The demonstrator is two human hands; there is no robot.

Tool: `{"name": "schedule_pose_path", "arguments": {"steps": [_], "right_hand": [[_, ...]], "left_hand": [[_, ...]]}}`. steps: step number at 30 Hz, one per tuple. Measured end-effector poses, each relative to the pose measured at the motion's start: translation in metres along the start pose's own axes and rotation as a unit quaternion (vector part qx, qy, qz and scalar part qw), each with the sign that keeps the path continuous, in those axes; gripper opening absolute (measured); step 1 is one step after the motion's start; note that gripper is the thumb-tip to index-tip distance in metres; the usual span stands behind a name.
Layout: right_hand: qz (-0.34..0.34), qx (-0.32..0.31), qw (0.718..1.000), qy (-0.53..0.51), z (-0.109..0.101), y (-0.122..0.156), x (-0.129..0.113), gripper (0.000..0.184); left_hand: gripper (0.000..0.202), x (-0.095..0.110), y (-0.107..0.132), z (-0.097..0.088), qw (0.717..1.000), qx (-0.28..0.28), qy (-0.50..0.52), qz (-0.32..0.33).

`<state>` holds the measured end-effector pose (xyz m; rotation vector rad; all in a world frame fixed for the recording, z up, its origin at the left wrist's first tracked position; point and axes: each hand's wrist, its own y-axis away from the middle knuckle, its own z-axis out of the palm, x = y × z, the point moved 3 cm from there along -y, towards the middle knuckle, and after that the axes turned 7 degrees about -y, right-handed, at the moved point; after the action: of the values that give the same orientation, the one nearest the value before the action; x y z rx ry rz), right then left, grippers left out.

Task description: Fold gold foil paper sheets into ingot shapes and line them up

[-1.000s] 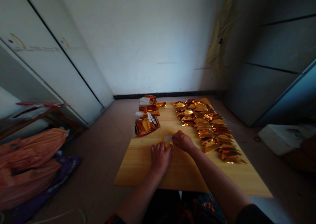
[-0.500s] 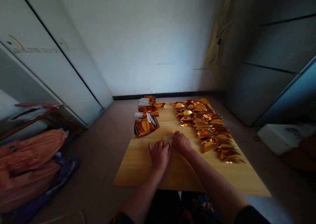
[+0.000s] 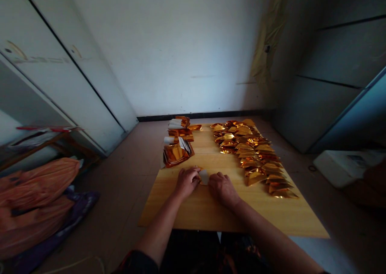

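The left hand [image 3: 187, 182] curls narrow, its fingertips [image 3: 196, 170] pressing the edge of a small gold foil piece [image 3: 200, 178], while the right hand [image 3: 223, 189] lies just beside it, knuckles up, its grip hidden. Closing in from both sides, the hands seem placed to steady the piece, which sits between them. Beneath both hands spreads a pale wooden board [image 3: 271, 217], giving them a flat, firm surface. Far out past the left hand, orange plastic bags [image 3: 33, 197] slump on the floor. Ahead of the right hand and off to its side, folded gold foil triangles [image 3: 253, 153] overlap in a long band, apparently spread so each stays separate and within sight. Ahead of the left hand sit stacks of gold foil sheets [image 3: 177, 153], with white paper slips [image 3: 184, 145] tucked in among them, perhaps to keep them apart. A pale slip [image 3: 204, 177] shows on the small piece between the hands. No brand or writing can be read on any of these.
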<state>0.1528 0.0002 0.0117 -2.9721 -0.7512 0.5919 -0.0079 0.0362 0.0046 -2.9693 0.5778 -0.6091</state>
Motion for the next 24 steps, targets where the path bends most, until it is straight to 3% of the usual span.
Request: {"name": "schedule_pose_path", "arguments": {"steps": [4, 8, 20, 24], "right_hand": [[-0.042, -0.02, 0.997, -0.056, 0.001, 0.0, 0.004, 0.018], [-0.074, -0.014, 0.992, -0.104, -0.001, -0.008, 0.016, 0.02], [-0.111, 0.014, 0.989, -0.101, 0.018, -0.026, 0.024, 0.015], [-0.115, 0.007, 0.988, -0.104, 0.015, -0.027, 0.024, 0.017]], "left_hand": [[0.017, -0.009, -0.006, -0.002, 0.998, -0.052, 0.04, 0.017], [0.017, -0.011, -0.009, -0.003, 0.995, -0.07, 0.06, 0.025], [0.02, -0.015, -0.007, 0.003, 0.998, -0.051, 0.026, 0.039], [0.018, -0.013, -0.007, 0.002, 0.998, -0.054, 0.017, 0.041]]}}
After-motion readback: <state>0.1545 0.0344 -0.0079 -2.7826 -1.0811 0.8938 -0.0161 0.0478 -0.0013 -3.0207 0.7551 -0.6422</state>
